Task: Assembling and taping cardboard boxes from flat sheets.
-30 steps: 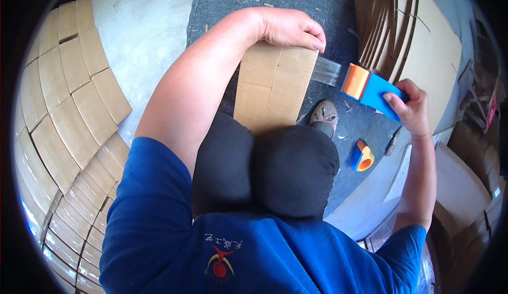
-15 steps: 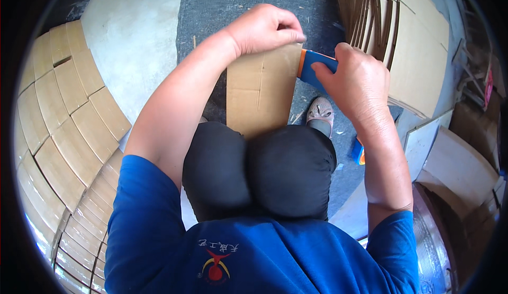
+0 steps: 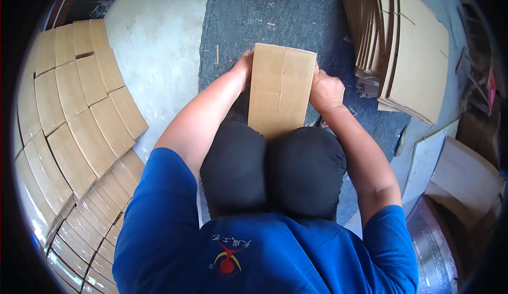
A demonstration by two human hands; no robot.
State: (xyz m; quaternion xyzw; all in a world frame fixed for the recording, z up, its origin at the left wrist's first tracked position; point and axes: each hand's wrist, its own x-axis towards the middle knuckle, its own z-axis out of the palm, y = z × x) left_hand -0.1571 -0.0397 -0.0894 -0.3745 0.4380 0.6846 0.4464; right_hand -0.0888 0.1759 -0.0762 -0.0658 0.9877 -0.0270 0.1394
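Note:
A brown cardboard box (image 3: 279, 90) stands in front of my knees on a grey felt mat (image 3: 275, 13). My left hand (image 3: 244, 65) grips its left edge, mostly hidden behind the cardboard. My right hand (image 3: 327, 90) grips its right edge, fingers wrapped around the side. The box top faces me, its flaps closed with a seam running down the middle. The tape dispenser is out of view.
Rows of finished cardboard boxes (image 3: 79, 119) lie packed on the floor at my left. A stack of flat cardboard sheets (image 3: 402, 50) leans at the upper right. More boards and clutter (image 3: 465, 172) stand at the right. My black-trousered knees (image 3: 272, 172) fill the centre.
My right hand brought the blue and orange tape dispenser across the box, then let it go out of view. Both hands now hold the box by its sides.

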